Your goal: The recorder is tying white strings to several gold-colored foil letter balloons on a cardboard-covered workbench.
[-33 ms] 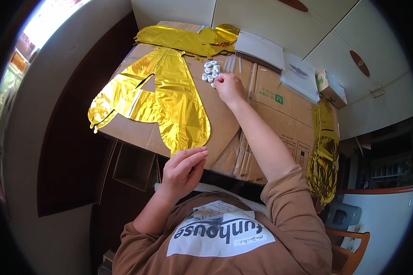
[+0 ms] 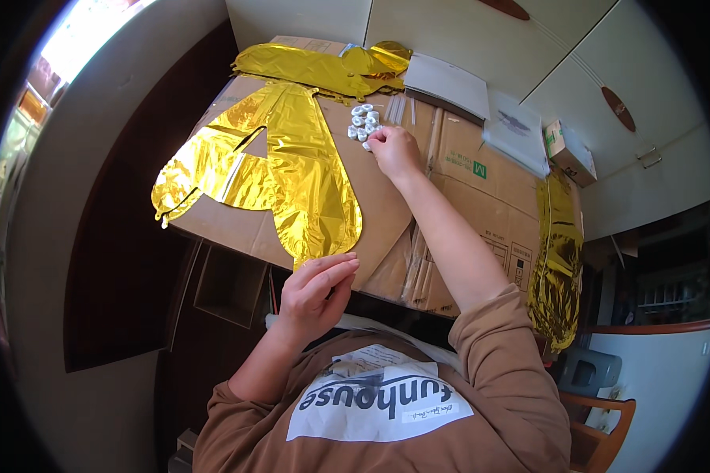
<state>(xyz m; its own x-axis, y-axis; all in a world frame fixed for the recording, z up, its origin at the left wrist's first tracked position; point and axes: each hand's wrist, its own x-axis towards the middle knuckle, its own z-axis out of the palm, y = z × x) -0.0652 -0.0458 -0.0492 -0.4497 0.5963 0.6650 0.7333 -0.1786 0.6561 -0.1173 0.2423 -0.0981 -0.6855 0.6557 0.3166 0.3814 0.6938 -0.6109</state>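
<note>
A flat gold foil balloon (image 2: 312, 173), with two broad legs and a small opening between them, lies on the cardboard-covered table. My left hand (image 2: 315, 296) is at the table's near edge by the balloon's lower tip. Its fingers are pressed together, and whatever they may hold is hidden. Farther off, my right hand (image 2: 396, 150) reaches to a cluster of small white rolls (image 2: 359, 121). Thumb and fingers pinch at the near side of this cluster, with a bit of white showing at the fingertips.
More folded gold foil (image 2: 308, 67) lies along the far edge, and another crinkled gold piece (image 2: 558, 260) hangs at the right. Thin clear straws (image 2: 397, 110), a white flat box (image 2: 447, 85), a clear plastic packet (image 2: 517, 130) and a small carton (image 2: 569, 154) lie at the back.
</note>
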